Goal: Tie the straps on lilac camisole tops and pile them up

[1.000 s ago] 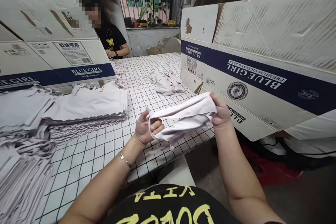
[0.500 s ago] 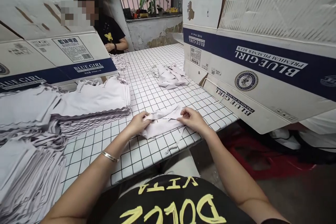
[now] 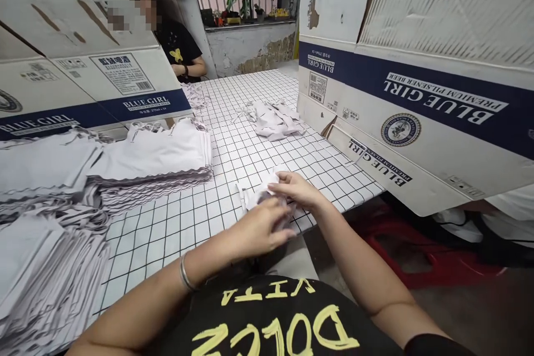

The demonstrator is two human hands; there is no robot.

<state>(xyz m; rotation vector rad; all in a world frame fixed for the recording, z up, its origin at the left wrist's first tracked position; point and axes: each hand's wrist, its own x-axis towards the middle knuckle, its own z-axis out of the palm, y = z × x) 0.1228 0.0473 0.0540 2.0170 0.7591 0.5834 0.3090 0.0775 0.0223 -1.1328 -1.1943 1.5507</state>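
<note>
A small white cloth garment (image 3: 261,193) with thin straps lies crumpled on the table near its front edge, partly hidden by both hands. My right hand (image 3: 299,190) pinches its upper right part between bent fingers and thumb. Crossed over in front of it, my left hand (image 3: 265,225) is at the garment's near right side. Its fingers curl over, and the thumb stands apart from them; the fingertips are slightly blurred.
Stacks of similar white garments (image 3: 154,153) fill the left side. A loose white pile (image 3: 275,119) lies farther back on the checked table (image 3: 233,150). Cardboard boxes stand at left (image 3: 137,78) and right (image 3: 417,94). Another person (image 3: 183,50) sits at the far left.
My left hand has let go of the garment's left side and moved right, toward my right hand. The garment, spread flat before, is now bunched up. The view has shifted slightly.
</note>
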